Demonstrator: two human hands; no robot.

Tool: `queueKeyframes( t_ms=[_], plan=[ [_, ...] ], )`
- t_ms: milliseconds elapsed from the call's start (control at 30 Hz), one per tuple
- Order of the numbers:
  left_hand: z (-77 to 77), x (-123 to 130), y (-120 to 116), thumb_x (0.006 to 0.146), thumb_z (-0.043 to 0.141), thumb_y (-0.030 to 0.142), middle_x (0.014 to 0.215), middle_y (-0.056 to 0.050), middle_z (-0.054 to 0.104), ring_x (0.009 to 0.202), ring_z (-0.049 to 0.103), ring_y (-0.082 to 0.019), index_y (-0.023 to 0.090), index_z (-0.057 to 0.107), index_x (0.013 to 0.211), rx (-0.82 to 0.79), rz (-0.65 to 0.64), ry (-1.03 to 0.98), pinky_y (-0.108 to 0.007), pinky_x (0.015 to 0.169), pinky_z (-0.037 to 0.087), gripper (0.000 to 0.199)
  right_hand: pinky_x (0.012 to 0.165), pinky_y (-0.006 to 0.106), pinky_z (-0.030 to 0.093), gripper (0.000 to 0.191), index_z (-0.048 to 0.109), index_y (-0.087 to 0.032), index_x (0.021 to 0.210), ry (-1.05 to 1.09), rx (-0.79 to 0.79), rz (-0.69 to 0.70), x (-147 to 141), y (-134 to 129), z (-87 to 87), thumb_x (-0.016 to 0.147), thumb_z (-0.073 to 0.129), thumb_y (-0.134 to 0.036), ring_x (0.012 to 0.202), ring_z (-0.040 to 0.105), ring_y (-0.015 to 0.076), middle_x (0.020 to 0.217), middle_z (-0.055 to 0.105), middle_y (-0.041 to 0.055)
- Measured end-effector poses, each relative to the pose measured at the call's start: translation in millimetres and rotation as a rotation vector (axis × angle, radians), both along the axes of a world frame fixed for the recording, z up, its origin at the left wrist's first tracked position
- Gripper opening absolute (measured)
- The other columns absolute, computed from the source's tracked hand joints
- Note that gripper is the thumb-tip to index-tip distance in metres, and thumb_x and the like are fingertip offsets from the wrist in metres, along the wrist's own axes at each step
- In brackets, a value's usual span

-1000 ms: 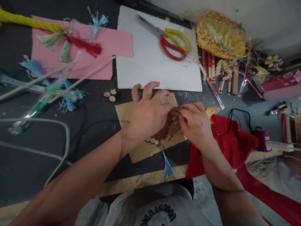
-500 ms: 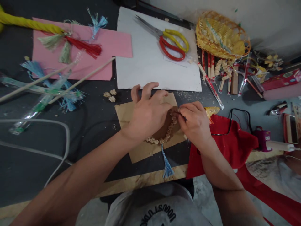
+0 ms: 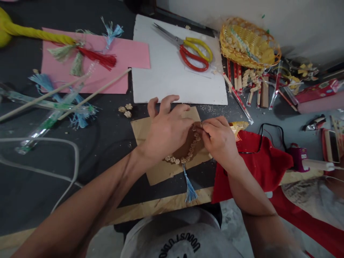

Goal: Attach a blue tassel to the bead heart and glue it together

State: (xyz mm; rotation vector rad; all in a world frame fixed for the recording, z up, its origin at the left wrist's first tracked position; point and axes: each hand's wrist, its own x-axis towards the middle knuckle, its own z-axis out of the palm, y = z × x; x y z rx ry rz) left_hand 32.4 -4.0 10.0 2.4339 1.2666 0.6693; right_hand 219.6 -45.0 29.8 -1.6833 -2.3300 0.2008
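Note:
A string of small pale flower-shaped beads curves over a brown cardboard sheet, and a light blue tassel hangs from it toward the table edge. Palm down over the cardboard, my left hand has its outer fingers raised and spread. Its index finger reaches the upper end of the bead string in a pinch; the thumb is hidden underneath. Facing it, my right hand is closed, with thumb and forefinger pinching the same end of the string. Several loose flower beads lie left of the cardboard.
Red-and-yellow-handled scissors rest on a white board. Tassels and sticks lie around pink paper at left. A yellow basket and wrapped chopsticks stand at back right. Red cloth covers the right edge, near another person's arm.
Both hands keep their pinch at the string's upper end, with only slight finger movement. The view has shifted a little; the bead string and tassel stay about where they were.

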Motion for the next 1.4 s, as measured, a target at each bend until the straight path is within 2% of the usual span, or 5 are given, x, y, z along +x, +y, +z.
queueKeyframes(
  t_ms=[667,867,1167,1300,1400],
  plan=[
    [-13.5,1,2,0.096,0.051,0.020,0.123,0.002,0.069,0.136,0.042,-0.032,0.027,0.070,0.089,0.127,0.031,-0.012,-0.062,0.113,0.022,0.022,0.081,0.037,0.047,0.025,0.074,-0.017,0.098,0.015,-0.093,-0.002,-4,4,-0.4,0.097,0.049,-0.017,0.085,0.061,0.0251,0.093,0.078,0.0096],
    [9.2,-12,8,0.091,0.047,0.009,0.125,0.004,0.069,0.138,0.043,-0.031,0.032,0.068,0.106,0.087,0.104,0.023,-0.066,0.110,0.025,0.035,0.085,0.039,0.049,0.026,0.074,-0.017,0.102,0.020,-0.114,0.000,-4,4,-1.7,0.096,0.049,-0.015,0.088,0.063,0.0256,0.097,0.078,0.0101],
    [52.3,-45,2,0.095,0.045,0.018,0.130,-0.001,0.067,0.134,0.049,-0.031,0.032,0.064,0.121,0.046,0.221,0.088,-0.060,0.113,0.033,0.035,0.091,0.043,0.051,0.022,0.065,-0.018,0.112,0.163,0.014,-0.033,1,-2,10.2,0.097,0.049,-0.019,0.100,0.066,0.0275,0.111,0.074,0.0127],
    [57.2,-68,-17,0.097,0.047,0.025,0.131,-0.010,0.066,0.127,0.054,-0.033,0.023,0.062,0.124,0.114,0.217,0.105,-0.057,0.110,0.040,0.032,0.076,0.035,0.052,0.020,0.058,-0.021,0.104,0.253,0.051,-0.124,15,-19,26.3,0.098,0.054,-0.039,0.083,0.066,0.0227,0.096,0.071,0.0085],
    [49.9,-81,-43,0.099,0.048,0.026,0.125,-0.010,0.068,0.120,0.060,-0.029,0.023,0.059,0.126,0.197,0.190,0.115,-0.050,0.108,0.045,0.030,0.066,0.031,0.046,0.027,0.052,-0.024,0.089,0.241,0.111,-0.217,29,-42,33.9,0.101,0.046,-0.048,0.071,0.063,0.0207,0.079,0.066,0.0040]
  ],
)
